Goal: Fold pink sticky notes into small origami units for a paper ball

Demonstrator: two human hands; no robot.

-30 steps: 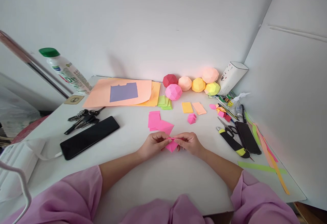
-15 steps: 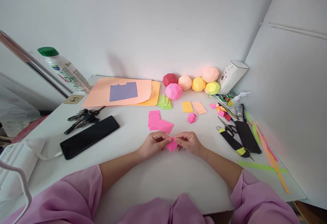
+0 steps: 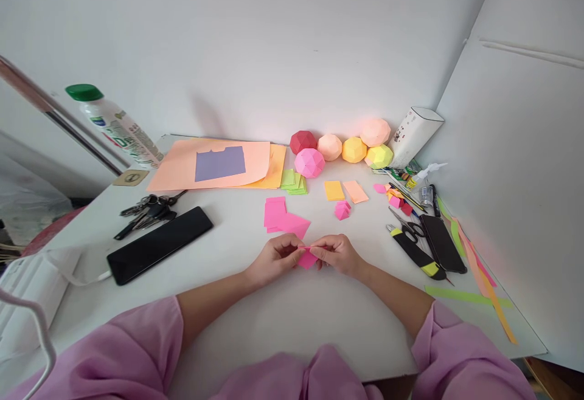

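Observation:
Between my hands, close above the table, is a small pink sheet of paper [image 3: 307,259] with a folded upper edge. My left hand [image 3: 275,260] pinches its left side and my right hand [image 3: 339,256] pinches its right side, thumbs near each other on the top edge. Just beyond my left fingers lie flat pink paper pieces [image 3: 275,213], with a pink piece slanting toward my hands. A small folded pink paper shape [image 3: 342,210] rests past my right hand. Farther back sit a yellow-orange paper stack [image 3: 334,191] and a peach one [image 3: 356,191].
Faceted paper balls [image 3: 309,163] line the wall. On the left are a phone [image 3: 159,245], keys [image 3: 152,210], large paper sheets [image 3: 173,166] and a bottle [image 3: 116,126]. On the right lie a box cutter [image 3: 416,254], scissors [image 3: 408,227], glue bottle [image 3: 422,178] and paper strips [image 3: 469,295].
Both hands hold almost the same pose. The lower part of the pink paper between them has shifted slightly and shows a little less below the fingers.

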